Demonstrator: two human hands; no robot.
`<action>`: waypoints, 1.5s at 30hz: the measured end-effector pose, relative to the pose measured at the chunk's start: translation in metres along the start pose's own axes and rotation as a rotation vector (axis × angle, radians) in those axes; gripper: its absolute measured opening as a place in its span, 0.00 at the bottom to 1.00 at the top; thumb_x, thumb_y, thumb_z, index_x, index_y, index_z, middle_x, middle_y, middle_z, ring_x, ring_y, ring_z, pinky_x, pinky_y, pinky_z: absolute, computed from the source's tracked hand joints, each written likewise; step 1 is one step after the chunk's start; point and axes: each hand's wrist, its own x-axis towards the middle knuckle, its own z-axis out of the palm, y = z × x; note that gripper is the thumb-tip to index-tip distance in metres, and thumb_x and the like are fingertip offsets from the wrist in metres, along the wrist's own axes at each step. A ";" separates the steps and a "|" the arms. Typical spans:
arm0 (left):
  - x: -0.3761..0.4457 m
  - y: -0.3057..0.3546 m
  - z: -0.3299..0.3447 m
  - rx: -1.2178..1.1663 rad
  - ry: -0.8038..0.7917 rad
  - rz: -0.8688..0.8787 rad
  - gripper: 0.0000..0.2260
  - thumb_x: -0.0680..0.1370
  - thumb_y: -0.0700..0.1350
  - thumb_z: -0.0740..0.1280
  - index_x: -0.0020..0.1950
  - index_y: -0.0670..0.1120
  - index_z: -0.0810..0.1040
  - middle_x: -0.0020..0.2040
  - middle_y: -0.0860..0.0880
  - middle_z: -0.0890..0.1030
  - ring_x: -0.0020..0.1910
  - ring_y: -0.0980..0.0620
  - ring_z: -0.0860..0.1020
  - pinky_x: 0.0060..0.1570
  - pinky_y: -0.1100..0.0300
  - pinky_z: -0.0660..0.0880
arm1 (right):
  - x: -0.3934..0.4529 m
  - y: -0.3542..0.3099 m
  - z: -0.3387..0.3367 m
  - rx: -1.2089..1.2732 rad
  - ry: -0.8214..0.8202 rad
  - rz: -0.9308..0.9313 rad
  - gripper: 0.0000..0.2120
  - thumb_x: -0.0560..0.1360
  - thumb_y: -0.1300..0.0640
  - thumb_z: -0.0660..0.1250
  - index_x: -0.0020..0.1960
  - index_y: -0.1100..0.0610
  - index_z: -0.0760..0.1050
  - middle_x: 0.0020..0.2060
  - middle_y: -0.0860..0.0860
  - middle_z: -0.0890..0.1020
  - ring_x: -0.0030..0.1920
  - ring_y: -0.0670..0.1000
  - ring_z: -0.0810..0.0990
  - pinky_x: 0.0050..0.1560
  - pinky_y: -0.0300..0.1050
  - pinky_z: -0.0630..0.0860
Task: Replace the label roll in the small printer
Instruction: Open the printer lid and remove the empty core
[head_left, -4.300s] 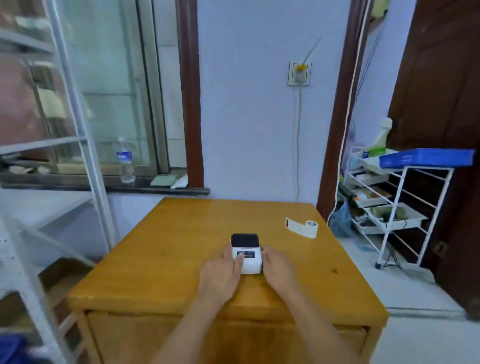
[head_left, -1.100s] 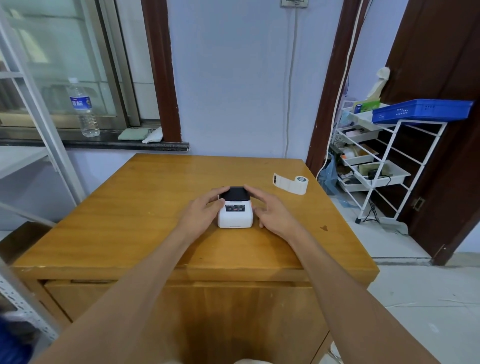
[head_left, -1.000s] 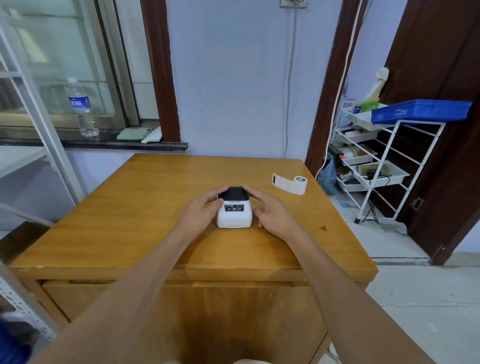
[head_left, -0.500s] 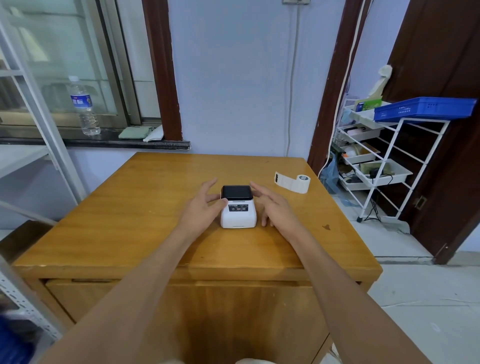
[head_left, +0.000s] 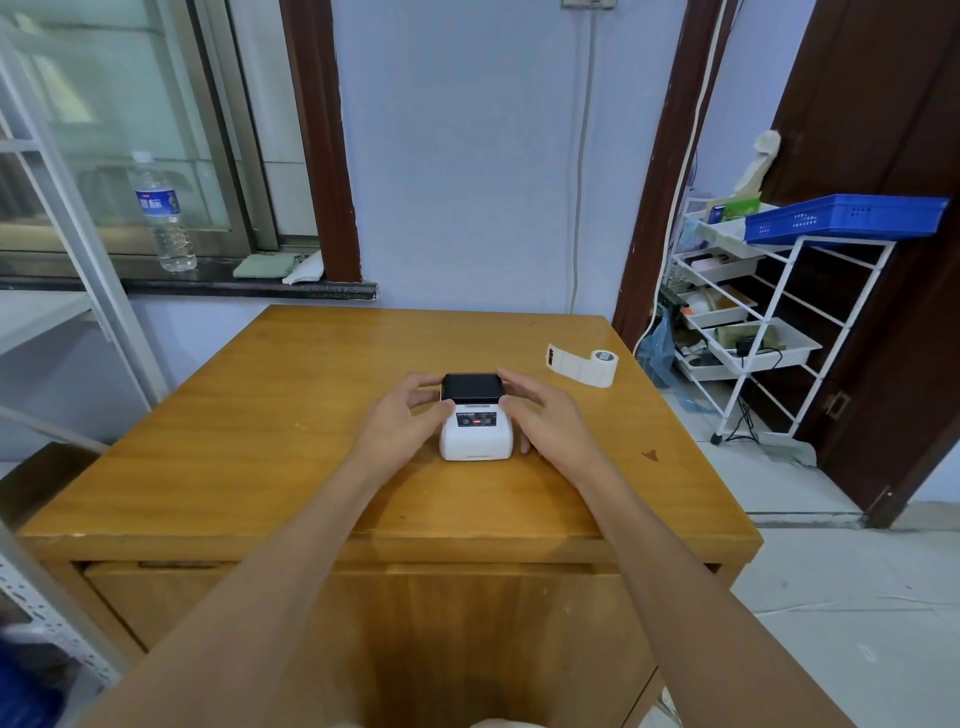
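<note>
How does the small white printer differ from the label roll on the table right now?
The small white printer with a black lid is boxy and held between the left hand and right hand; the white label roll is cylindrical, untouched, its tail unrolled. Both rest on the wooden table.

Left hand (head_left: 400, 423) and right hand (head_left: 545, 423) closed back onto the printer (head_left: 475, 421), fingertips now on its black lid

A printer (head_left: 476, 422) sits mid-table (head_left: 260, 415) between the left hand (head_left: 402, 422) and right hand (head_left: 550, 423), a label roll (head_left: 589, 365) behind to its right, a rack (head_left: 753, 322) beyond the table's right edge, a bottle (head_left: 162, 213) on the sill far left.
</note>
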 end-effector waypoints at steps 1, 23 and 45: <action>0.000 0.000 0.000 0.001 0.001 0.001 0.20 0.80 0.53 0.71 0.72 0.55 0.76 0.67 0.51 0.84 0.68 0.52 0.78 0.65 0.52 0.75 | 0.000 -0.001 0.000 -0.003 0.004 0.003 0.22 0.84 0.52 0.66 0.77 0.42 0.75 0.68 0.43 0.82 0.30 0.48 0.78 0.33 0.39 0.78; -0.003 0.006 0.000 -0.021 -0.036 -0.002 0.26 0.81 0.53 0.71 0.77 0.54 0.68 0.70 0.50 0.81 0.71 0.50 0.77 0.66 0.53 0.72 | 0.029 -0.017 0.003 0.016 0.041 0.269 0.32 0.81 0.27 0.56 0.68 0.49 0.81 0.60 0.50 0.87 0.35 0.44 0.71 0.39 0.41 0.69; 0.001 0.003 0.003 -0.043 -0.083 0.058 0.18 0.81 0.55 0.70 0.71 0.60 0.74 0.64 0.56 0.82 0.65 0.55 0.77 0.50 0.66 0.70 | 0.053 -0.006 0.015 0.014 0.090 0.224 0.44 0.81 0.25 0.42 0.65 0.58 0.80 0.48 0.58 0.86 0.39 0.51 0.80 0.44 0.49 0.76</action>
